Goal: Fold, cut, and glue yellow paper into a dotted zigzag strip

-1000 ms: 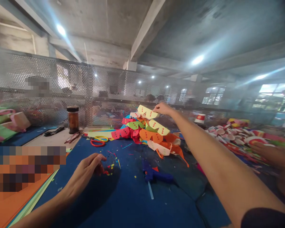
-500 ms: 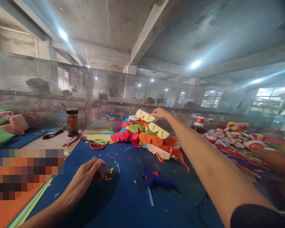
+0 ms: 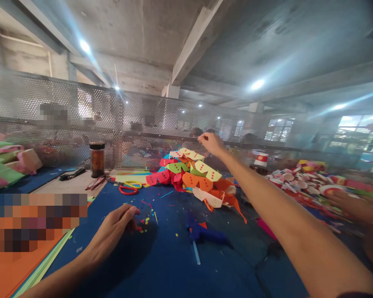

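Blue tabletop [image 3: 174,269] with a pile [image 3: 195,178] of paper pieces heaped at its far middle
Much looks done, judging by the pile: many red, orange, green and yellow dotted pieces, loosely stacked, while flat sheets [image 3: 6,269] at the left lie whole. The right hand [image 3: 211,142] hovers just above the pile's top, fingertips drawn together on nothing visible; the left hand [image 3: 116,225] rests loosely curled, holding nothing, beside scraps [image 3: 144,221]
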The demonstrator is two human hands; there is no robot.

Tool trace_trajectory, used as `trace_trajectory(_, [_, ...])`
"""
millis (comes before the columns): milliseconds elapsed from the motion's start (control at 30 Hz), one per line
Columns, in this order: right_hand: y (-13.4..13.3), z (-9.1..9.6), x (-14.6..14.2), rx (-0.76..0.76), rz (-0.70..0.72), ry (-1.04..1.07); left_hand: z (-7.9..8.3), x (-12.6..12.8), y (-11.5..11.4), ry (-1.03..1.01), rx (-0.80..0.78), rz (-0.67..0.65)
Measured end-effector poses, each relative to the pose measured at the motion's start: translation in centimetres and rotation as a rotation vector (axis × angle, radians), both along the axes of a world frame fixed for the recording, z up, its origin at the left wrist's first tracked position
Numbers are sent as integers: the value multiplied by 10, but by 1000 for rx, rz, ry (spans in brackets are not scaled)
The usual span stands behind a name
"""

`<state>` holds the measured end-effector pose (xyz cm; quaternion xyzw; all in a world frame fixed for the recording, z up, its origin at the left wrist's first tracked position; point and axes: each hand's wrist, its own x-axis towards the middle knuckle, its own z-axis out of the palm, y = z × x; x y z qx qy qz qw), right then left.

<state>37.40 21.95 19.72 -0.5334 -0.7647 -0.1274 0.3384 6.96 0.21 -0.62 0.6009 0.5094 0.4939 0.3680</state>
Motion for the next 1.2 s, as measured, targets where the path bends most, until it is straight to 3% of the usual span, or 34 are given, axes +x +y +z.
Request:
trace_trajectory(133, [-80, -29, -37, 207, 211, -26, 2, 1, -5, 139, 63, 13])
trace_trajectory(267, [-177, -84, -62, 283, 523, -181, 2, 3, -9, 240, 119, 41])
trace_trajectory(300, [-196, -98, -65, 380, 667, -294, 3, 3, -10, 256, 129, 44])
trace_trajectory(400, [-231, -134, -69, 529, 941, -372, 3, 4, -11, 313, 165, 50])
trace_trajectory(567, [-233, -163, -74, 512, 987, -283, 3, 5, -10, 384, 210, 41])
trace_trajectory(933, [-234, -156, -65, 440, 940, -209, 6, 5, -12, 488, 251, 31])
trace_trajectory(1200, [-233, -167, -65, 390, 950, -191, 1, 4, -13, 513, 329, 34])
